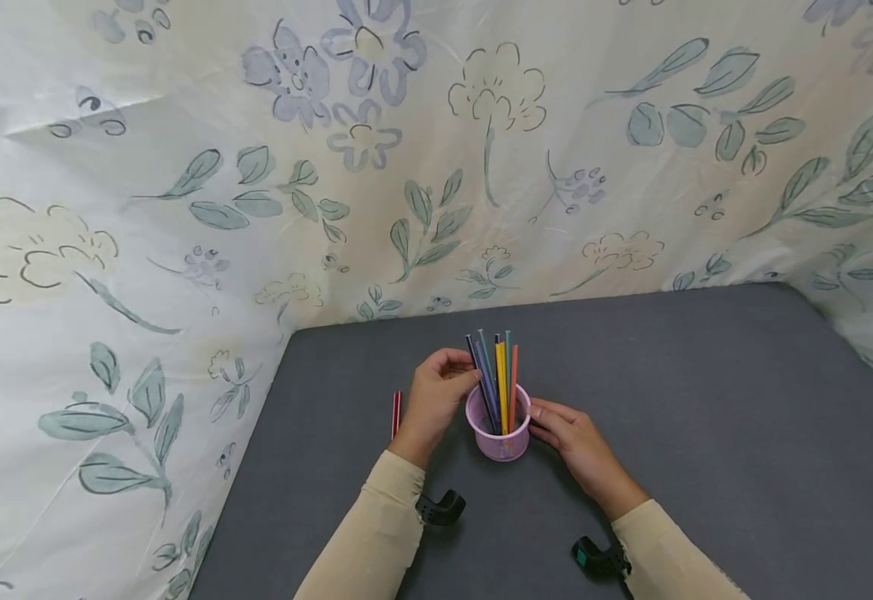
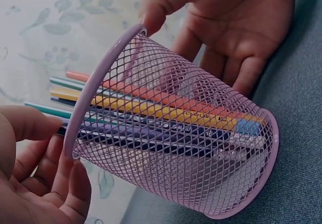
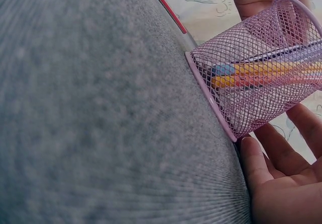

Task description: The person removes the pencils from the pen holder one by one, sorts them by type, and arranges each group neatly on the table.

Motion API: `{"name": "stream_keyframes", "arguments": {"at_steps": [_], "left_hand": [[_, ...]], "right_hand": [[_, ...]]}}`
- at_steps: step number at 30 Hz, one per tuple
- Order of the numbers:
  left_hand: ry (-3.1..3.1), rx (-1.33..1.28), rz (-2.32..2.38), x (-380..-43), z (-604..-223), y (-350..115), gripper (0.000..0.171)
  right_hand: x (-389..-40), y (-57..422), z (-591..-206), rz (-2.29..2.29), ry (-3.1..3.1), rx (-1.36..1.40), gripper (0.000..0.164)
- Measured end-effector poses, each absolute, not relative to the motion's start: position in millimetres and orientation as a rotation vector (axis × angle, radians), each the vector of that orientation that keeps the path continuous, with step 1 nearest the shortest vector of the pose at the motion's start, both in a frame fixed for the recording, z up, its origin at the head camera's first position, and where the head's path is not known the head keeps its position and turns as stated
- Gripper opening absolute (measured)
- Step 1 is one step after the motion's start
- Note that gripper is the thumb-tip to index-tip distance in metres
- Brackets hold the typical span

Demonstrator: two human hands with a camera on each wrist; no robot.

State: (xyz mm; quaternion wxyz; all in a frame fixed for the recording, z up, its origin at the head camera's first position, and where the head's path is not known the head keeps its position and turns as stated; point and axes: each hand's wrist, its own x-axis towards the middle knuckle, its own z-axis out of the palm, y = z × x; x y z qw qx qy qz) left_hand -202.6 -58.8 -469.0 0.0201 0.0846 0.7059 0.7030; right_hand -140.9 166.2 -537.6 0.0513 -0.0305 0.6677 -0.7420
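A pink mesh pencil cup (image 1: 502, 448) stands upright on the dark table, with several pencils leaning in it. Among these are a yellow pencil (image 2: 141, 107), an orange pencil (image 1: 514, 387) and dark blue ones. At the cup's left rim, my left hand (image 1: 432, 404) pinches a dark blue pencil (image 1: 474, 350) near its upper part, thumb and finger meeting there. My right hand (image 1: 579, 450) holds the cup from the right side, its thumb at the rim and its other fingers along the mesh wall. The pencils' lower ends show through the mesh in both wrist views.
A red pencil (image 1: 396, 408) lies on the table (image 1: 706, 433) left of the cup, partly hidden by my left wrist. Floral cloth (image 1: 421, 167) hangs behind the table and at its sides. Black straps (image 1: 442, 508) sit at both wrists.
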Motion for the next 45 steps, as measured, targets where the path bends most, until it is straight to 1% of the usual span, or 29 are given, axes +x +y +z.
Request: {"name": "stream_keyframes", "arguments": {"at_steps": [11,29,45], "left_hand": [[2.227,0.266,2.221,-200,-467,-60,0.018],[2.122,0.397,2.375,-202,-461,-63,0.019],[2.119,0.355,2.405,-201,-450,-66,0.021]], "right_hand": [[-141,167,-535,-2.245,2.037,-0.105,0.049],[-141,166,-535,-2.259,2.047,-0.127,0.046],[-142,165,-533,-2.251,2.043,-0.112,0.047]]}}
